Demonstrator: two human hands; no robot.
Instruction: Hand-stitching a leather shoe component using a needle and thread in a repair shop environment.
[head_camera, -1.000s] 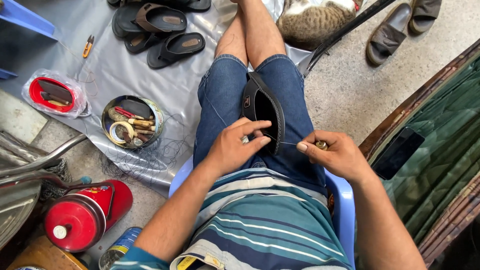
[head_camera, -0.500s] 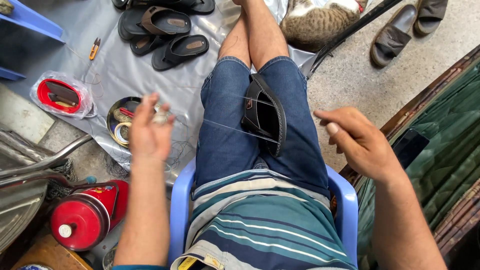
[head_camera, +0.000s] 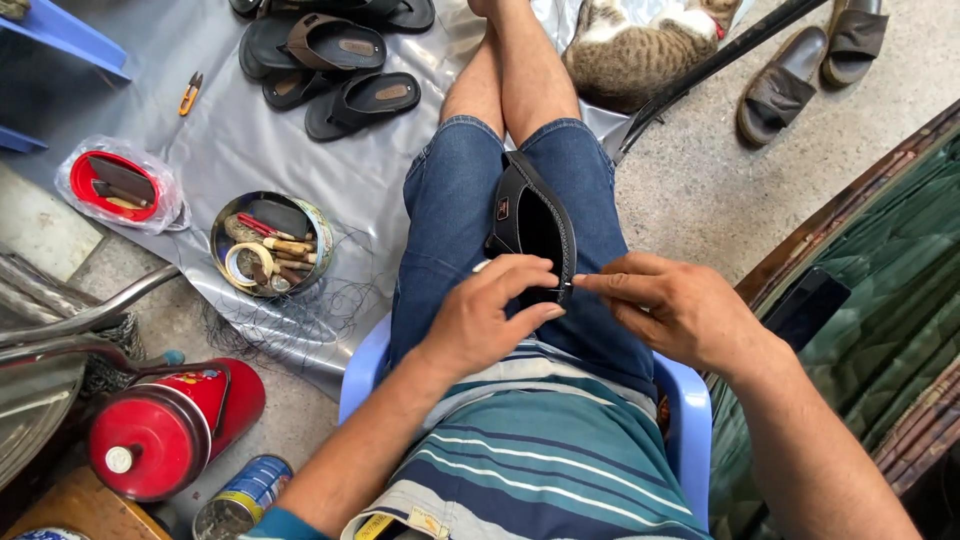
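Head view, centre of the frame: we see the black sandal (head_camera: 530, 225) lying on the lap. Our left hand (head_camera: 490, 315) steadies its near edge, fingers curled on it. Our right hand (head_camera: 680, 310) pinches something thin there, likely a needle. Stitching looks underway, near edge unfinished. 1 round tool tin (head_camera: 270, 245) sits left.

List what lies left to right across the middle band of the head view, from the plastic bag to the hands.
Red dish in a clear plastic bag → round tin of tools → left hand → black sandal on the lap → right hand.
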